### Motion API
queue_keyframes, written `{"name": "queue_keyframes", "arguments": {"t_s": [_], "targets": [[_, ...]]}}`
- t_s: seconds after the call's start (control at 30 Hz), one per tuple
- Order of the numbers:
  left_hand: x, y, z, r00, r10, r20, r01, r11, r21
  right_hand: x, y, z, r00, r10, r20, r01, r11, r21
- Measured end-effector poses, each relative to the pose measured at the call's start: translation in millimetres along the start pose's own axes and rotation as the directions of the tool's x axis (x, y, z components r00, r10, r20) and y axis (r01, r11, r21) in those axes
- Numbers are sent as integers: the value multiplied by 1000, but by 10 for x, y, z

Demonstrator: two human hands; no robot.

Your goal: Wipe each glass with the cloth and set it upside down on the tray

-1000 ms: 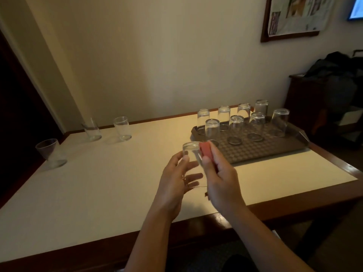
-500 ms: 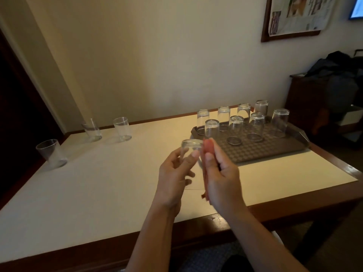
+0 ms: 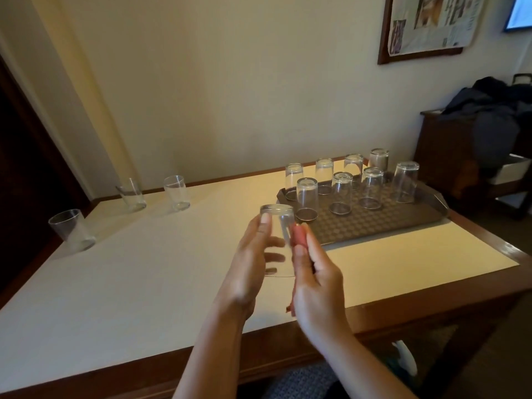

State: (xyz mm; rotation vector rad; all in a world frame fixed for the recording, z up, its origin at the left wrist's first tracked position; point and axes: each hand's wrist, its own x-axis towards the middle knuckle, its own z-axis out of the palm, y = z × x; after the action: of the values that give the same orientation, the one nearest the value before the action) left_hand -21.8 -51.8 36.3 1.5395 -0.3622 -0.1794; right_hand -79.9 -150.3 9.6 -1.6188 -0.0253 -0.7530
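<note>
My left hand [image 3: 250,263] grips a clear glass [image 3: 278,226] held upside down above the table, fingers wrapped round its wall. My right hand [image 3: 313,277] pinches a red cloth [image 3: 299,240] and presses it against the right side of that glass. Just beyond, the brown tray [image 3: 403,220] carries several glasses standing upside down, the nearest [image 3: 307,198] at its front left corner. Three upright glasses wait at the far left of the table: one [image 3: 72,229] near the left edge, two [image 3: 131,194] [image 3: 177,192] by the wall.
The table [image 3: 144,269] has a cream top with a dark wooden rim. A dark cabinet [image 3: 449,156] with clothes piled on it stands to the right of the table. A framed picture [image 3: 426,27] hangs on the wall.
The glass has been turned a little in my left hand, whose fingers have shifted round it. My right hand with the cloth has slid slightly down along the glass's side.
</note>
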Motion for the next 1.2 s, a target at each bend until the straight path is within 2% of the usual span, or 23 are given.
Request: {"name": "queue_keyframes", "arguments": {"t_s": [0.07,0.1,0.13,0.2,0.27,0.3,0.37,0.43,0.5,0.57,0.67,0.77,0.83,0.9,0.97,1.03,1.13,1.2], "targets": [[-26,35,-41,988,-83,129,88,996,-29,193,0,-76,996,62,-62,-57,996,71],[-25,47,-51,986,-72,153,78,996,-37,288,-10,-114,993,87,-81,-79,992,93],[-28,70,-39,990,-30,141,38,998,-53,346,-30,-123,992,89,-88,-81,993,88],[-10,110,10,997,83,2,-83,996,-22,275,-84,-46,998,29,-58,-26,999,45],[24,89,31,976,161,-147,-158,987,31,83,-96,73,996,-92,4,92,995,-33],[27,68,24,973,161,-165,-158,987,27,19,-88,100,990,-142,23,143,987,-71],[8,36,-30,996,44,-78,-49,997,-60,81,-95,82,990,-137,19,138,987,-82],[-10,36,-97,999,-38,13,40,991,-126,267,-121,20,998,-55,6,56,998,-18],[-26,72,-104,1000,-2,3,3,986,-167,372,-130,-22,1000,-10,3,10,999,46],[-12,122,-90,994,79,-81,-93,980,-177,254,-150,57,999,-33,25,31,998,51],[32,82,-105,982,73,-176,-98,986,-137,-24,-48,166,988,-148,42,151,986,-76],[-15,24,-145,999,-14,-38,9,992,-128,90,-42,95,990,-142,5,142,986,-88],[-40,23,-158,999,6,42,-2,995,-100,258,-100,24,996,-86,-9,86,996,-30],[-42,66,-130,997,71,-10,-72,990,-119,303,-147,29,998,-63,2,63,998,23],[-30,93,-88,987,113,-117,-127,984,-127,173,-155,99,992,-116,38,117,993,-2],[-21,69,-78,987,43,-154,-70,982,-176,20,-135,123,982,-180,57,184,981,-69],[-55,31,-140,999,-44,27,48,984,-171,148,-147,22,996,-81,49,83,995,-53],[-70,21,-163,993,-8,117,21,993,-115,322,-137,-68,999,4,35,-2,999,-39]]}}
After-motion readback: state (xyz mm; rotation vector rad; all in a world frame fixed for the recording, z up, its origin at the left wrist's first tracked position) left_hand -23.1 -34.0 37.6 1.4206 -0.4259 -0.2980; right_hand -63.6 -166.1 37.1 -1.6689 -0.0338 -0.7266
